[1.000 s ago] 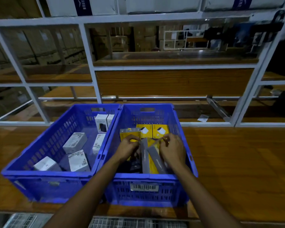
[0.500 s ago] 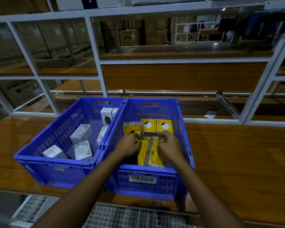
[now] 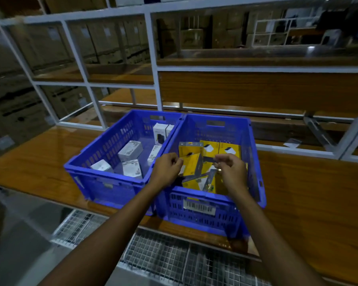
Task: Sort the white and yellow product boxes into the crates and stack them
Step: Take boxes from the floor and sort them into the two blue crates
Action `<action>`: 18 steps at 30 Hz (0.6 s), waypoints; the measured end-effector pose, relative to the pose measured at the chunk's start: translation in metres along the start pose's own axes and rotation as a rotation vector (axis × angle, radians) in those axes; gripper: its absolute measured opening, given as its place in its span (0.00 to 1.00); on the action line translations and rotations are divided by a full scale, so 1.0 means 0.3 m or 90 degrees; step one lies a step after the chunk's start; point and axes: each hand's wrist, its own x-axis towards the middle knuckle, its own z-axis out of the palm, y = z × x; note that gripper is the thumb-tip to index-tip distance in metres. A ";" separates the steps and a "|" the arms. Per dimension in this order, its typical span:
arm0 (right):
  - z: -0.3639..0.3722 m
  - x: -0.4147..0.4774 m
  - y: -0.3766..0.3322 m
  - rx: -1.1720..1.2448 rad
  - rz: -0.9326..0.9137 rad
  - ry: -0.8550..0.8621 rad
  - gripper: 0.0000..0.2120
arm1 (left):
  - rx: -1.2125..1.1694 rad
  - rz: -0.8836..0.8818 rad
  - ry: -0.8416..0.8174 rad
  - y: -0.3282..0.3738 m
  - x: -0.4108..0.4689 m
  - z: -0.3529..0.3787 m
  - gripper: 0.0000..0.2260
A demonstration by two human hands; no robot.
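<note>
- Left hand fingers grip a tilted, flat-sided yellow box; right hand fingers are curled, hold unclear.
- Slotted blue plastic crates touch on the glossy wooden worktop.

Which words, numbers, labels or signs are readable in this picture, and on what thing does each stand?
No word or digit is readable.
barcode label on the right crate: bars only, digits too blurred.
white boxes in the left crate: grey print, too small.
yellow boxes: dark print, too blurred.
cardboard cartons behind the shelves: labels too blurred.
</note>
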 end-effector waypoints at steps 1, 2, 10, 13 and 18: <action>0.017 -0.025 -0.021 0.052 0.019 -0.017 0.13 | -0.022 0.004 0.005 0.003 -0.024 -0.027 0.17; 0.037 -0.051 -0.045 0.112 0.046 -0.035 0.12 | -0.053 0.003 0.008 0.003 -0.047 -0.053 0.17; 0.206 -0.337 -0.251 0.488 0.289 -0.209 0.08 | -0.413 -0.138 0.083 -0.012 -0.318 -0.338 0.14; 0.283 -0.491 -0.299 0.520 0.351 -0.262 0.09 | -0.428 -0.161 0.128 -0.046 -0.493 -0.467 0.13; 0.455 -0.796 -0.375 0.513 0.418 -0.388 0.09 | -0.417 -0.207 0.221 -0.131 -0.849 -0.704 0.12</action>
